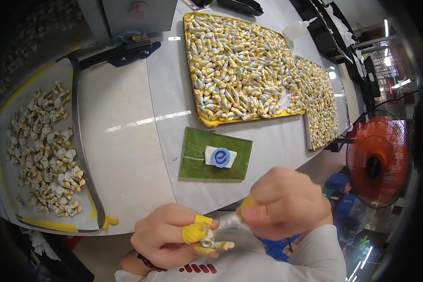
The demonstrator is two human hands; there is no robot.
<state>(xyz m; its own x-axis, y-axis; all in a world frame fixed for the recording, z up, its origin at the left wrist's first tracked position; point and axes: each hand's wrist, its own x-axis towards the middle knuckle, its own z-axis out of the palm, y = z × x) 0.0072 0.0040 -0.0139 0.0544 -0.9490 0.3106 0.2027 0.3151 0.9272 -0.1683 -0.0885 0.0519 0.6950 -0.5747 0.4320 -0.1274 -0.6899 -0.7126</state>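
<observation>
Yellow tape wraps a finger of my left hand (167,232), which pinches a small white piece with a pale peach tip (216,244) in front of my body. My right hand (286,202), also with yellow on a fingertip, is closed and smeared by motion just to the right. A blurred whitish strip (231,220) runs from its fingers toward the left hand; its kind cannot be told. Beyond the hands lies a green rectangular board (192,160) bearing a white pad (209,157) and a round blue cap-like thing (220,157).
A yellow-edged tray (211,123) packed with small white-and-yellow pieces stands at the back, another filled tray (310,136) beside it. The left tray (91,188) holds loose curled white pieces. A white squeeze bottle (296,30) and an orange fan (376,160) are on the right.
</observation>
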